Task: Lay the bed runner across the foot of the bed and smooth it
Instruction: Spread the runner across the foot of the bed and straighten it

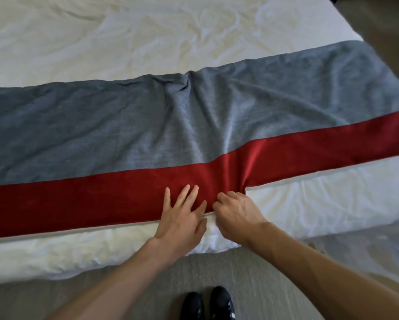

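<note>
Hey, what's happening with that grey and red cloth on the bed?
A person stands at the foot of the bed, arranging a grey-and-red bed runner that lies across it. Their left hand presses flat on the red band, while the right hand pinches the runner's near edge right beside it. The cloth is not smooth yet: folds bunch up in the middle of the grey part.

Left hand (182, 218) flat, fingers (186, 192) spread; right hand (236, 215) — fingers curled, pinching.
</note>
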Available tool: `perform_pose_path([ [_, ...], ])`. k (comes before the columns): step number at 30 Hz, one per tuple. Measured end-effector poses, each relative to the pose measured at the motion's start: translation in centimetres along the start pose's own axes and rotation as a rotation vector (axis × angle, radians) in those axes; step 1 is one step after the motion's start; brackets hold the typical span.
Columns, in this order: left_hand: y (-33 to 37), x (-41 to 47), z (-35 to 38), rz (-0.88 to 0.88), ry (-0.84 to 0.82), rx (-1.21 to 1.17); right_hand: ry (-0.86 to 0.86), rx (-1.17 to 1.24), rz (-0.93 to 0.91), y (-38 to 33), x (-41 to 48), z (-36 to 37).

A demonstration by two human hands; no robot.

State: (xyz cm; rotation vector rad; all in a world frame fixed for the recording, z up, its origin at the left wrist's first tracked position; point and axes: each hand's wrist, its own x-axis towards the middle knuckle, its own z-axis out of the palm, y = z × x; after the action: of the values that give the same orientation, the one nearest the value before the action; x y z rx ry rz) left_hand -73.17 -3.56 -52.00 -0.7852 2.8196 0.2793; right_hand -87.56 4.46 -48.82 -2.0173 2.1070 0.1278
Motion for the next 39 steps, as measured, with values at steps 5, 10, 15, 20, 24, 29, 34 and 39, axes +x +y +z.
perform_pose_path([
  [5, -0.8, 2.1, -2.6, -0.013, 0.168, -0.098, 0.103, 0.165, 0.123, 1.6, 1.9, -2.1],
  [10, -2.4, 7.4, -5.7, -0.049, 0.23, -0.09, 0.172, 0.12, 0.231, 5.0, 5.0, -4.9],
  [15, -2.8, 12.8, -8.1, -0.086, 0.262, -0.087, 0.149, 0.109, 0.252, 9.4, 7.3, -6.5],
  [20, -2.5, 19.2, -9.7, -0.104, 0.233, -0.084, 0.164, 0.156, 0.285, 15.1, 10.4, -7.1],
  [24, -2.1, 24.2, -10.7, -0.123, 0.203, -0.084, 0.151, 0.14, 0.256, 19.7, 12.7, -7.6],
  [29, -2.2, 29.5, -11.9, -0.225, 0.221, -0.06, 0.109, 0.132, 0.268, 24.8, 16.8, -8.7],
  [34, -3.9, 33.8, -12.6, -0.309, 0.168, -0.163, 0.077, 0.109, 0.246, 27.0, 22.2, -9.3],
  [39, -6.2, 37.6, -12.1, -0.387, 0.082, -0.152, 0.038, 0.161, 0.252, 27.8, 27.6, -9.6],
])
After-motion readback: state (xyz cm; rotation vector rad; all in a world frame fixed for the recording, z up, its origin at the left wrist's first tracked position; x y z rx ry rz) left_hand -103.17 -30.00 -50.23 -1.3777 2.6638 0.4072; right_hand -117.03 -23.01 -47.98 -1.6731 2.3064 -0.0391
